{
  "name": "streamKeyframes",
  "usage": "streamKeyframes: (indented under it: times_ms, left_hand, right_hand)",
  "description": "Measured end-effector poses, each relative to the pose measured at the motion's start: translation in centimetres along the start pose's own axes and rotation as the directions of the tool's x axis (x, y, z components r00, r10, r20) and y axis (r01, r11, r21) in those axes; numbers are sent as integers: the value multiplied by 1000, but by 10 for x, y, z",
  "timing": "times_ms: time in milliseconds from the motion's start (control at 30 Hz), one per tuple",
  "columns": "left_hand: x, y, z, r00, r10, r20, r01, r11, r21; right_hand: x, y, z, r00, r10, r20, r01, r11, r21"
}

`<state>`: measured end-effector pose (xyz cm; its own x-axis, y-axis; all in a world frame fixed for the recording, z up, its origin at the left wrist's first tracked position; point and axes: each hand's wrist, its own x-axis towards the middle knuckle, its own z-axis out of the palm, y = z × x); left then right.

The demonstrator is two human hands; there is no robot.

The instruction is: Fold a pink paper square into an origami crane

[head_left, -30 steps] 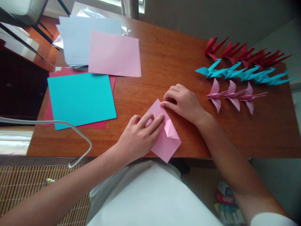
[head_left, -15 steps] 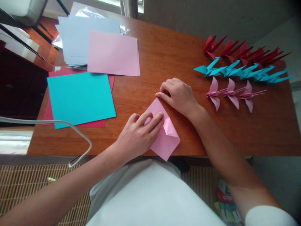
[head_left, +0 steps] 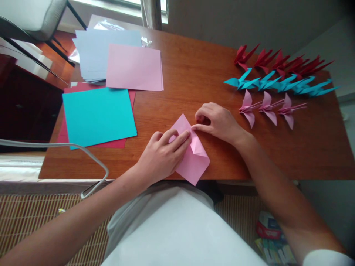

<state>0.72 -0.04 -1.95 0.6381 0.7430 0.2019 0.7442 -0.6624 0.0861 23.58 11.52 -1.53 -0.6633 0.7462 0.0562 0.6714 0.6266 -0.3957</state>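
A partly folded sheet of pink origami paper (head_left: 191, 162) lies at the table's front edge, one corner pointing away from me and a small raised flap on its right half. My left hand (head_left: 166, 153) holds it down, its fingers close together with the tips by the flap. What lies under those fingers is hidden. At the paper's upper right edge is my right hand (head_left: 217, 122), fingers curled in and thumb stretched out. The thumb tip touches or nearly touches that edge; nothing shows inside the curled fingers.
Pink sheets (head_left: 134, 68), grey-blue sheets (head_left: 93, 55), turquoise sheets (head_left: 100, 118) and red sheets (head_left: 62, 135) lie at the left. Rows of red cranes (head_left: 283, 62), turquoise cranes (head_left: 280, 83) and pink cranes (head_left: 267, 107) stand at the right. A white cable (head_left: 94, 157) crosses the front left edge.
My right thumb has gone from the paper's far corner down along its upper right edge. My left hand stays on the paper. The whole view has shifted slightly.
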Motion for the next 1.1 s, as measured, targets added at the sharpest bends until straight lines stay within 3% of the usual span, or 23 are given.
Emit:
streamKeyframes:
  times_ms: [267,467,733,967,1033,1100]
  left_hand:
    - [0,0,2,1000,6,-2,-6,1000,6]
    - [-1,0,2,1000,7,-2,-7,1000,10]
    - [-2,0,3,1000,-7,-2,7,1000,2]
    - [-1,0,1,999,-23,30,24,999,-29]
    - [0,0,0,999,-33,43,35,998,-46]
    - [0,0,-1,998,-42,47,45,997,-58]
  right_hand:
    - [-13,1,-7,996,-56,73,52,997,54]
    - [-10,0,-6,996,-60,62,56,997,58]
    - [31,-1,9,998,-54,-45,53,998,-23]
    - [57,-4,14,989,92,-118,-103,990,-97]
    - [51,-9,9,983,121,-135,-127,991,-32]
    - [35,-19,0,979,138,-148,-116,982,147]
